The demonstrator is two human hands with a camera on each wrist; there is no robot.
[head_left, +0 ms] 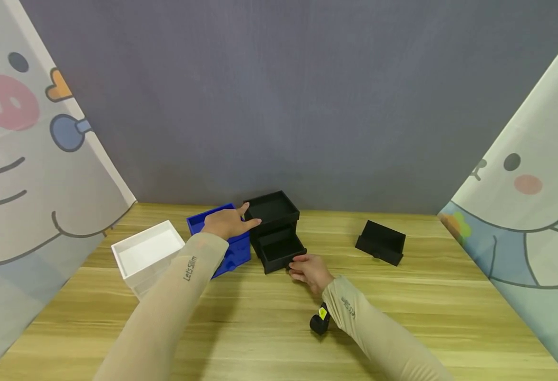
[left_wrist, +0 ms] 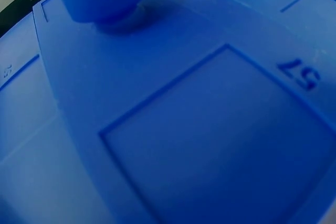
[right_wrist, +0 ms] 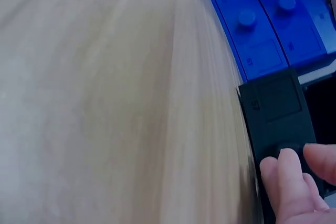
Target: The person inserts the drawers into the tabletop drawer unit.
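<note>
A black stacked drawer unit (head_left: 275, 218) stands at the middle of the table, its lower drawer (head_left: 279, 246) sticking out at the front. My right hand (head_left: 311, 270) pinches the round knob (right_wrist: 287, 146) on that drawer's front, thumb on one side and fingertips on the other. Thumb and forefinger spread, my left hand (head_left: 226, 223) lies over a blue drawer unit (head_left: 238, 251) and touches the left side of the black one. In the left wrist view, a blue drawer front (left_wrist: 215, 129) with a knob fills the picture; the left fingers do not show there.
Left of the blue unit is a white box (head_left: 147, 251), partly behind the left sleeve. A separate black drawer (head_left: 381, 242) lies on the table to the right. Close by the right sleeve is a small black object (head_left: 320, 320) with a yellow label. A grey curtain (head_left: 279, 106) hangs behind.
</note>
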